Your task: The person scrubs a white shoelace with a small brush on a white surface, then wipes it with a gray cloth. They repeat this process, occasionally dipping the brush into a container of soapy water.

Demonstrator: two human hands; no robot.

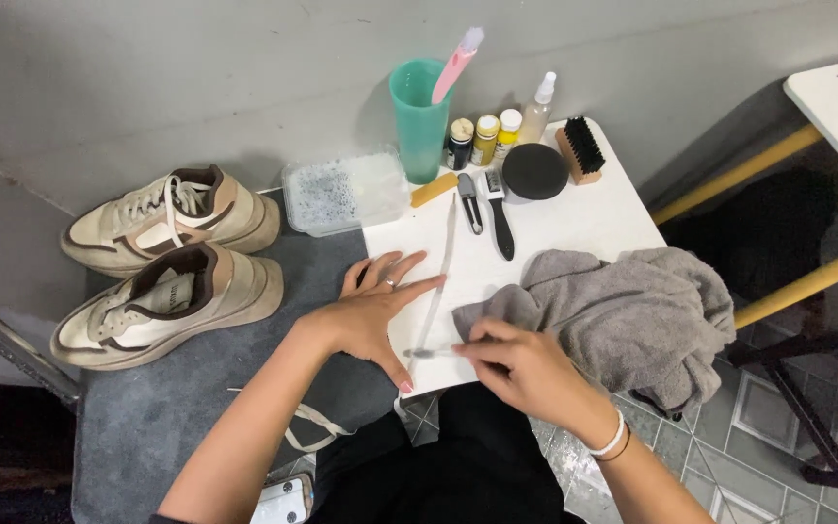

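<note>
My left hand (372, 312) lies flat on the small white table (594, 221), fingers spread, pressing beside a long pale shoelace (441, 277) stretched along the tabletop. My right hand (518, 364) pinches the near end of that shoelace at the table's front edge. A crumpled grey towel (632, 311) lies just right of my right hand. Two beige and white sneakers (172, 257) without laces stand on the grey mat to the left.
At the table's back stand a teal cup (419, 116) with a pink brush, small bottles (485, 139), a black round tin (533, 171), a wooden brush (580, 149) and a dark brush (499, 218). A clear plastic tub (343, 192) sits left of them. Another lace (314, 427) lies below.
</note>
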